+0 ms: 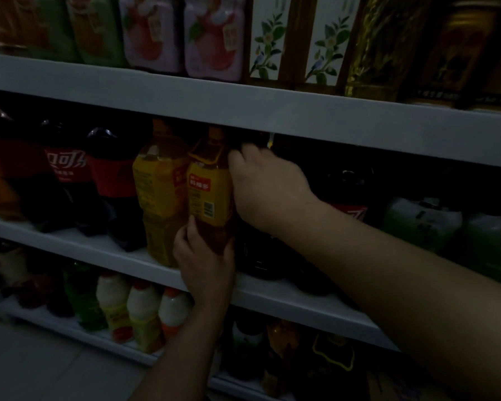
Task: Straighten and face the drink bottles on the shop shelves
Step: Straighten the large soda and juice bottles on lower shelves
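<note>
A yellow-labelled tea bottle (207,195) stands on the middle shelf (272,296), its barcode side turned towards me. My left hand (206,261) grips its base from below and in front. My right hand (265,183) holds its upper right side, fingers curled behind the shoulder. A second yellow tea bottle (159,192) stands touching it on the left. Dark cola bottles with red labels (65,169) fill the shelf further left.
The upper shelf (243,102) carries pink, green and floral-labelled bottles. Right of my right arm sit a dark cola bottle (350,209) and pale green bottles (422,221). The bottom shelf holds white milk-drink bottles (142,308) and dark bottles. Grey floor lies at the lower left.
</note>
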{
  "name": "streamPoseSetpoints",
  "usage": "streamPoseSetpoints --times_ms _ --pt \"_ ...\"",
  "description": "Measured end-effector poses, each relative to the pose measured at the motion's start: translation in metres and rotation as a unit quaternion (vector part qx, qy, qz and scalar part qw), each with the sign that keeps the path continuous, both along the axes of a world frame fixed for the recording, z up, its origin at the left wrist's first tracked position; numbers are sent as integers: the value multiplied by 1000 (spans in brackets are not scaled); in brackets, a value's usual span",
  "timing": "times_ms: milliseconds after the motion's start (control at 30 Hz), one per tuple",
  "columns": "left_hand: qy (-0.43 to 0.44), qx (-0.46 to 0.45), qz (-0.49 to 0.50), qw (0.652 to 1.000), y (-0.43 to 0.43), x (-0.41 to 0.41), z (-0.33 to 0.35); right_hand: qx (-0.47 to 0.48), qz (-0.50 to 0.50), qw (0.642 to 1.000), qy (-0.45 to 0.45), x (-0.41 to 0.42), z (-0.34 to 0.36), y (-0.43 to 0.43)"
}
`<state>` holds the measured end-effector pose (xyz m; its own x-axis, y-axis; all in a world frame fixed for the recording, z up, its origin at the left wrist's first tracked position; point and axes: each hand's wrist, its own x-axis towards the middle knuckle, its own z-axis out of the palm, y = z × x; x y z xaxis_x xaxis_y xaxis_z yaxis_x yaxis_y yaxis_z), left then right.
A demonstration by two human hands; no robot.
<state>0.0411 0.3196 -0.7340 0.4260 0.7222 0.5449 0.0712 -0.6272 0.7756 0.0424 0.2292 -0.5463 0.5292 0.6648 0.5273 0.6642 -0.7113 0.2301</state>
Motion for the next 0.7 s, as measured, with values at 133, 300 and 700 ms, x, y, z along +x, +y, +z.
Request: streamPoseSetpoints --times_ms 133,300,700 --pt "20 28 -18 999 4 -5 1 193 76 944 257 18 4 23" --pt "62 29 -29 997 4 -13 10 186 39 927 324 35 19 48" --pt "130 51 -67 988 16 -28 25 -123 -63 958 251 45 45 67"
